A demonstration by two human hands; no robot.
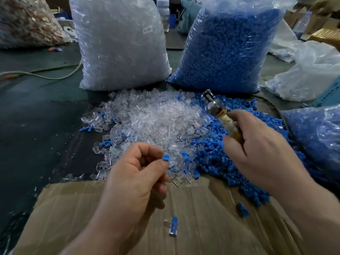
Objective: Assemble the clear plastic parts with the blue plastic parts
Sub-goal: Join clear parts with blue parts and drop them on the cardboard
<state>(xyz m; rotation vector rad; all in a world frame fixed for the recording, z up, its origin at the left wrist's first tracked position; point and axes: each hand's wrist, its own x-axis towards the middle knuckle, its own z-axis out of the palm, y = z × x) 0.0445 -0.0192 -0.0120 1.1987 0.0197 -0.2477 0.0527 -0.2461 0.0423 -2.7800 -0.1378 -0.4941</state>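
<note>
Head view showed the left hand (136, 173) raised over the near edge of the table (36, 116), its fingers (150, 149) curled, with thumb and forefinger pinching a small blue part (166, 157) whose rounded end pointed up and away from the person; whether a clear piece sat on it could not be told. The right hand (257, 144) had its fingers (232, 144) wrapped round the taped handle of a small hammer (228, 124), blurred, its long axis running from lower right to upper left with the metal head over the edge of the heaps. On the cardboard sheet (92, 208) in front lay one joined piece (173, 226), blue inside clear, its long axis pointing almost straight away from the person and a clear tab sticking out to the left. A loose blue piece (242, 209) lay to its right, well apart. Beyond the cardboard, a heap of clear parts (156, 116) touched a heap of blue parts (220, 159). Behind them stood a sack of clear parts (119, 52) with a white label (147, 30) reading "SJ-017", and beside it a sack of blue parts (230, 48).
</note>
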